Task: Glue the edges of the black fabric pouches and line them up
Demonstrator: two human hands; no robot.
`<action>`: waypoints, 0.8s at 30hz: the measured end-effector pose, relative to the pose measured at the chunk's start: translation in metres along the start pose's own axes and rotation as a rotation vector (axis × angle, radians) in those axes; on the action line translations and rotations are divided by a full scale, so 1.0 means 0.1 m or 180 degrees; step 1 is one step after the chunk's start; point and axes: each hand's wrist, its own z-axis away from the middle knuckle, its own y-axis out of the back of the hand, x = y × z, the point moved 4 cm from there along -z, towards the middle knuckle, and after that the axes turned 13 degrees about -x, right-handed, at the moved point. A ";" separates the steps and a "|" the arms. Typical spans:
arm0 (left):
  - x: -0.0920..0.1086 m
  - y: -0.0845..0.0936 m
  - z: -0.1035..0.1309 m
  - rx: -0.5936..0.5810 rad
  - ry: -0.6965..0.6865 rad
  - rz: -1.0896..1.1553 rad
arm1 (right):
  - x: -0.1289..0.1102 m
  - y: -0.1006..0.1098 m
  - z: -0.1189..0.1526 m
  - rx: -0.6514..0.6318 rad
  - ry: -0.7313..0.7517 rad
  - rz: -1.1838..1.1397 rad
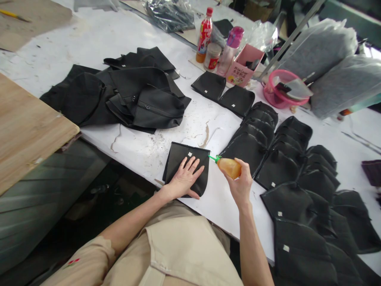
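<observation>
Flat black leather-like panel (174,167) lies at the near edge of the white, stained tabletop (222,208), in front of the person; small white square sticker (189,154) near its top edge. Left hand (185,179) is palm-down on the panel, fingers spread, grip not closed around anything. Right hand (241,186): grip wrapped around a soft translucent squeeze bottle of amber liquid (229,168), held tilted, green nozzle (213,159) aimed left at the panel's upper right corner. Tip is at or just beside the edge; can't tell if touching. Right of the bottle: overlapping rows of similar black panels (281,169), some with white stickers, running from the back toward the near right corner. Left, behind the panel: loose heap of black pieces (160,109), a couple with small round fittings. Behind the rows: red-labelled drink bottle (204,35), small lidded jar (212,59), clear bottle with magenta cap (228,51), pink open-topped box (242,66), round pink plastic basket (271,95), then bulky filled plastic bags (347,85). Far left: light wooden board (32,131), with a yellow pencil (13,15) on brown sheet material (38,24) beyond.
</observation>
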 end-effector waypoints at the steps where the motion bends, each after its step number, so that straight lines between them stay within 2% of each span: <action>1: 0.00 -0.01 0.00 0.0016 -0.0001 -0.0005 | 0.01 -0.01 -0.01 0.0024 -0.0009 -0.0020; 8: -0.01 -0.03 0.00 0.0042 -0.0020 0.0026 | 0.06 -0.07 -0.08 0.0154 -0.0063 -0.0087; 16: 0.01 0.04 0.02 -0.0043 -0.0003 0.0093 | -0.03 0.01 0.05 0.0072 0.0028 -0.0037; 24: 0.00 0.01 0.01 -0.0012 0.0006 0.0079 | -0.03 0.02 0.13 0.0005 -0.0119 -0.0079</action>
